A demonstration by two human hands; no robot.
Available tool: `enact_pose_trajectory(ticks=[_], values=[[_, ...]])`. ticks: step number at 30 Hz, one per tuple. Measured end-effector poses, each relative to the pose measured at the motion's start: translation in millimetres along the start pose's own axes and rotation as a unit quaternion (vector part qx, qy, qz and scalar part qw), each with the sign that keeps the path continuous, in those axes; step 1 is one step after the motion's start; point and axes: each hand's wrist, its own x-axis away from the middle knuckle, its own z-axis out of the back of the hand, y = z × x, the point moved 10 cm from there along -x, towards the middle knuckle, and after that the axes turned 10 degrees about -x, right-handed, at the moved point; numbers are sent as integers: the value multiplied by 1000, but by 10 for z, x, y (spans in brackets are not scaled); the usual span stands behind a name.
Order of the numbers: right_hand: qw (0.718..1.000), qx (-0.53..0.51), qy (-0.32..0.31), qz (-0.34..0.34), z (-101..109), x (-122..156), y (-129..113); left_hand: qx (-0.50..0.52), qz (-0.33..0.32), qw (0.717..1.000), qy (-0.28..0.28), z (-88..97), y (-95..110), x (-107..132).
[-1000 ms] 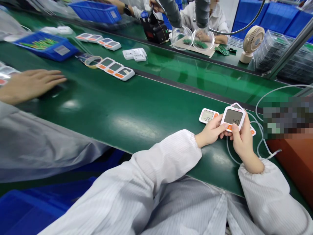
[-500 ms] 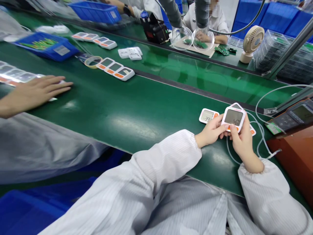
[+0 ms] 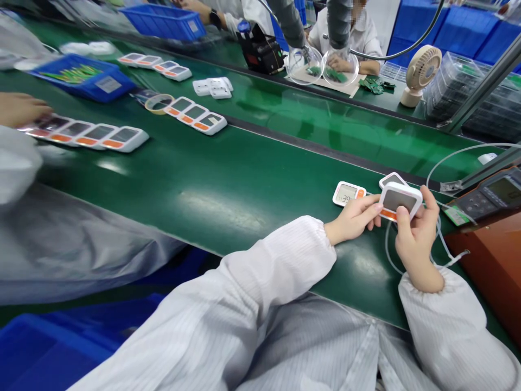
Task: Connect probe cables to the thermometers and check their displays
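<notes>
My right hand (image 3: 417, 236) grips the right side of a small white digital display unit (image 3: 401, 199), its thumb on the dark grey screen. An orange button strip runs along the unit's lower edge, and the screen shows no readable digits. My left hand (image 3: 353, 217) pinches the lower left corner of the same unit with closed fingers. Just left of it, a second display unit (image 3: 345, 193) lies on the green bench with digits lit. Behind the held unit, another display unit (image 3: 392, 177) is partly covered. Thin white cables (image 3: 388, 252) run beside my right hand.
On the right, a handheld meter (image 3: 499, 190) rests on an orange-brown box (image 3: 488, 250). Rows of display units (image 3: 100, 134) and a roll of tape (image 3: 158, 103) lie to the left, near a co-worker's hand (image 3: 22, 108). A blue bin (image 3: 109, 87) and a small fan (image 3: 421, 70) stand farther back.
The held unit has tilted and shifted slightly right, and its digits no longer show. My right thumb has moved from the buttons to the screen. The co-worker's hand has drawn back left, uncovering display units.
</notes>
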Motion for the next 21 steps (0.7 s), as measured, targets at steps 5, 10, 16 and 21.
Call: enact_pose_trajectory(ticks=[5,10,16,21], values=[[990,95,27,103,94,-34,-224,-41,-23,993,104,389,118,-42],[972,186,-99,102,-203,-58,-122,-47,-31,969,240,897,188,-38],[959,170,-225,-5,-445,46,167,-83,-54,951,293,1074,196,-33],[937,98,-332,-41,-629,179,167,-159,-85,936,302,1044,226,7]])
